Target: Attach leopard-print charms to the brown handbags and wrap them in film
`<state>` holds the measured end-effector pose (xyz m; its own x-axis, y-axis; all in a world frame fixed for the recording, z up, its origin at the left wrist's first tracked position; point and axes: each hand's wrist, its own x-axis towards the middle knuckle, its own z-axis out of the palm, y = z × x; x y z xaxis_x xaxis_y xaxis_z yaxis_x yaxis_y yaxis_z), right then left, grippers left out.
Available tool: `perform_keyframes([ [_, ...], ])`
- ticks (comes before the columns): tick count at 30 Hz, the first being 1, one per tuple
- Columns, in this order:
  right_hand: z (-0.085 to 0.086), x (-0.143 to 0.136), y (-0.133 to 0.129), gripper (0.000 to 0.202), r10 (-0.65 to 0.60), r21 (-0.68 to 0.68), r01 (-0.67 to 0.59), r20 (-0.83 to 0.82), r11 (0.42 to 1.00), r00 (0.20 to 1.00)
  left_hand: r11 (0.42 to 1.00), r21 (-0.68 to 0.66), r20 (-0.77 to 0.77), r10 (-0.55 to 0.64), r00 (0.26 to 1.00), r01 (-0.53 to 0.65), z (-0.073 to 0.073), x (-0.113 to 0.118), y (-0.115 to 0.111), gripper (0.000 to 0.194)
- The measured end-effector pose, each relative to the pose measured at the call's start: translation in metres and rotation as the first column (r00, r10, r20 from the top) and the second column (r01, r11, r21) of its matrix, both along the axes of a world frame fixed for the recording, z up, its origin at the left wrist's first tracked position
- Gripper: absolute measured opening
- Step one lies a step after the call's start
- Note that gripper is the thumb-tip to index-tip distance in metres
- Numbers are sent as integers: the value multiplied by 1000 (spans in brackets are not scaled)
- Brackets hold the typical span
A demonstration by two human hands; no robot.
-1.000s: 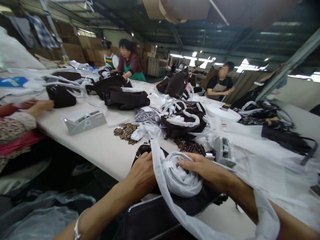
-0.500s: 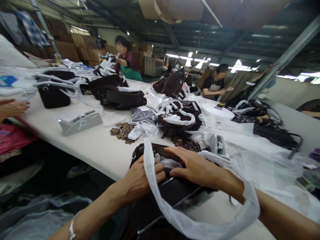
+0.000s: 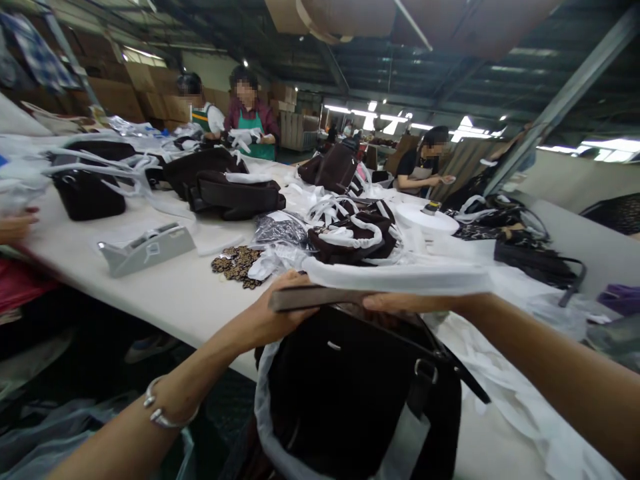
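A dark brown handbag [image 3: 345,380] stands upright right in front of me at the table edge. My left hand [image 3: 285,310] grips the left end of its top rim, where a flat brown strip [image 3: 320,297] shows, the fingers partly behind it. On the right, my right hand [image 3: 395,303] holds the same rim with the thumb along it; its other fingers are hidden. One white-wrapped handle [image 3: 395,277] stretches behind the rim and over the right wrist. Another white-wrapped handle [image 3: 273,420] hangs down the front, joined near a metal ring [image 3: 426,369].
On the table [image 3: 220,300] are a grey tape dispenser [image 3: 147,250], gold-and-black trims [image 3: 237,265], a plastic packet [image 3: 281,230] and more dark bags [image 3: 240,193]. A white roll [image 3: 427,221] lies behind. Co-workers stand across the table; another person's hand [image 3: 17,225] shows at far left.
The bag has been turned and raised, so its plain front with the ring faces me instead of the zipped side. Both hands have moved from the opening to the top rim.
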<state>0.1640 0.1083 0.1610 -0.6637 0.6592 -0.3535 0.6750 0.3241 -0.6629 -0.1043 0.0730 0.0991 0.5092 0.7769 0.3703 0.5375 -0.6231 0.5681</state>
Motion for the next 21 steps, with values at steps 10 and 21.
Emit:
perform_keyframes([
  [10,-84,39,45,33,-437,240,427,-17,872,900,960,-14,-311,263,913,-281,-20,26,44,26],
  [21,-80,81,36,72,-432,481,444,-143,756,890,947,-320,-54,-44,998,25,-53,4,2,54],
])
